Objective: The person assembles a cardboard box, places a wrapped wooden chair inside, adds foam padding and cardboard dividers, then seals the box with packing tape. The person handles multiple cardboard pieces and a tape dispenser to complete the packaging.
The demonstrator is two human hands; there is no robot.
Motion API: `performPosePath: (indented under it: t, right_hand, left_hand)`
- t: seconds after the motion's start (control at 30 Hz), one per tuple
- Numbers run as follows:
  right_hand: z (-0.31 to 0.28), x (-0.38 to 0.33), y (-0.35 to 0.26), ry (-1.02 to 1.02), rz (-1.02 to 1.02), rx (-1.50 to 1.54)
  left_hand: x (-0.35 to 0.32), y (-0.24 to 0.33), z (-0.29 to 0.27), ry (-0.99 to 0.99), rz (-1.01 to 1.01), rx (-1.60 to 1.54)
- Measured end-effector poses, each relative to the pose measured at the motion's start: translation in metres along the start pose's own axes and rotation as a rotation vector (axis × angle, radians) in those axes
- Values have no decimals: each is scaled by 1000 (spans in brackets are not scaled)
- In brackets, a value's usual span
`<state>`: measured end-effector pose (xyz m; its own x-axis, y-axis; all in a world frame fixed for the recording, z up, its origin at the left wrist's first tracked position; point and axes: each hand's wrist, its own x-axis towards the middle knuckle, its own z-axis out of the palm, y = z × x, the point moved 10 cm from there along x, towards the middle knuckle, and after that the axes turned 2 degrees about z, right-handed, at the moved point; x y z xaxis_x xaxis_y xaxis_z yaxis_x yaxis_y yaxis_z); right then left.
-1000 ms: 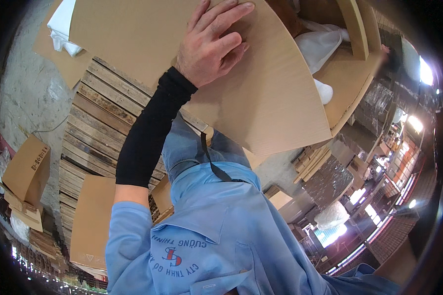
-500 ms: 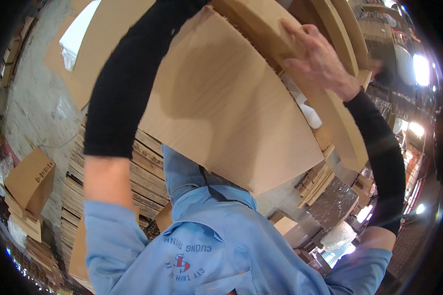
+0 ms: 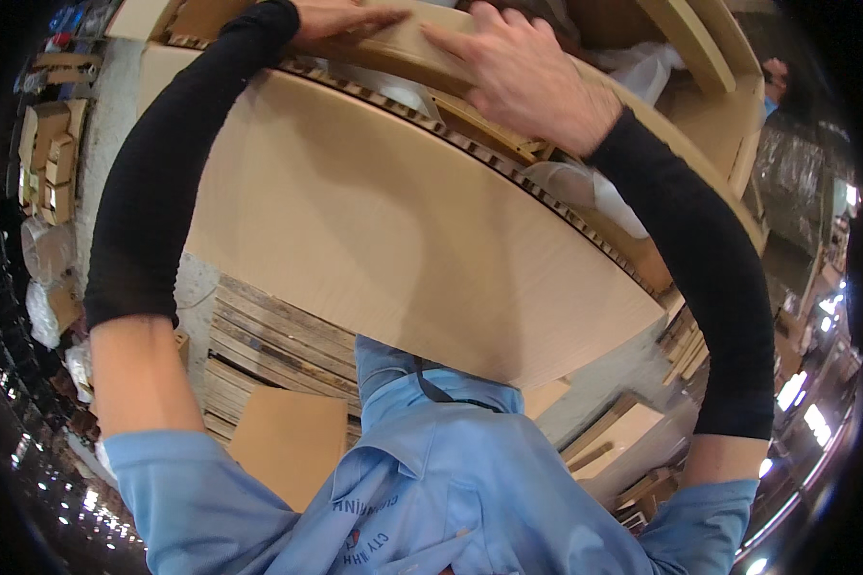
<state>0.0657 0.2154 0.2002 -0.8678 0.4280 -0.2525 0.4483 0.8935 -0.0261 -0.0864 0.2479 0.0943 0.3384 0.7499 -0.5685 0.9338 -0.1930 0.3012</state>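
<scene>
A big tan cardboard panel (image 3: 384, 220) with a ridged, corrugated-looking edge slopes in front of my body. Beyond that edge runs a long cardboard strip (image 3: 417, 48), with a gap between the two. My left hand (image 3: 340, 19) lies on the strip near the top of the view, fingers stretched toward the right. My right hand (image 3: 532, 81) rests on the same strip, fingers spread, some of the tips reaching its far side. Both hands look open, close to each other. White translucent wrap (image 3: 594, 196) shows in the gap beneath my right wrist.
At the upper right stand board-like sides (image 3: 686, 43) around more wrap (image 3: 642, 72). A slatted wooden pallet (image 3: 268, 326) lies below, with a cardboard piece (image 3: 292, 441) beside it. Another person (image 3: 775, 81) is at the far right. Cardboard boxes (image 3: 53, 163) stand at the left.
My view has swung, and the panel's far edge now shows. My left hand has come into view on the strip. My right hand lies nearer to it, and the strip has shifted against the panel.
</scene>
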Motion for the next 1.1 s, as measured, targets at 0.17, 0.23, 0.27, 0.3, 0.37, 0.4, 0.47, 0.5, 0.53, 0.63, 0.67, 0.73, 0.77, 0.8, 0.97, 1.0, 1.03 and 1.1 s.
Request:
performPosePath:
  t: [0.17, 0.23, 0.27, 0.3, 0.37, 0.4, 0.47, 0.5, 0.53, 0.63, 0.67, 0.73, 0.77, 0.8, 0.97, 1.0, 1.03, 1.1]
  right_hand:
    - [-6, 1, -12, 216, 83, 34]
    - [-1, -9, -8, 275, 124, 101]
    - [-2, -18, -9, 248, 90, 156]
    - [-5, -32, 2, 183, 69, 232]
    - [-20, -79, 29, 68, 52, 272]
    - [-25, -111, 48, 19, 39, 236]
    - [-43, -191, 86, 141, 51, 87]
    - [-40, -232, 105, 67, 145, 134]
    - [-36, -256, 113, -6, 244, 184]
    - [-5, -277, 84, 116, 182, 145]
    - [-6, -277, 80, 157, 181, 160]
    - [-8, -270, 85, 255, 163, 181]
    - [-4, -270, 84, 229, 195, 169]
    - [-7, -272, 83, 245, 198, 141]
    - [-21, -267, 99, 312, 150, 111]
    - [-22, -266, 99, 324, 146, 104]
    - [-19, -264, 96, 336, 134, 102]
    - [-9, -268, 92, 329, 186, 109]
  left_hand:
    - [2, -44, 12, 35, 62, 67]
    - [-3, -29, 1, 174, 169, 285]
    - [-15, -35, 6, 399, 348, 343]
    - [-13, -38, 7, 511, 385, 405]
    - [-24, -58, 17, 593, 398, 396]
    - [-31, -74, 30, 556, 357, 331]
    - [-27, -81, 31, 394, 232, 215]
    - [-22, -80, 28, 372, 187, 244]
    - [-20, -76, 20, 371, 158, 245]
    - [-13, -78, 2, 393, -24, 88]
    - [-3, -78, 2, 343, -59, 43]
    - [-3, -71, -7, 251, -143, -37]
    - [-2, -28, -40, 343, -312, 46]
    - [11, 19, -65, 449, -70, 118]
    - [108, 286, -78, 102, 756, -511]
    - [137, 322, -53, -51, 793, -624]
    - [156, 353, -28, -174, 817, -664]
    - [179, 415, 23, -409, 890, -646]
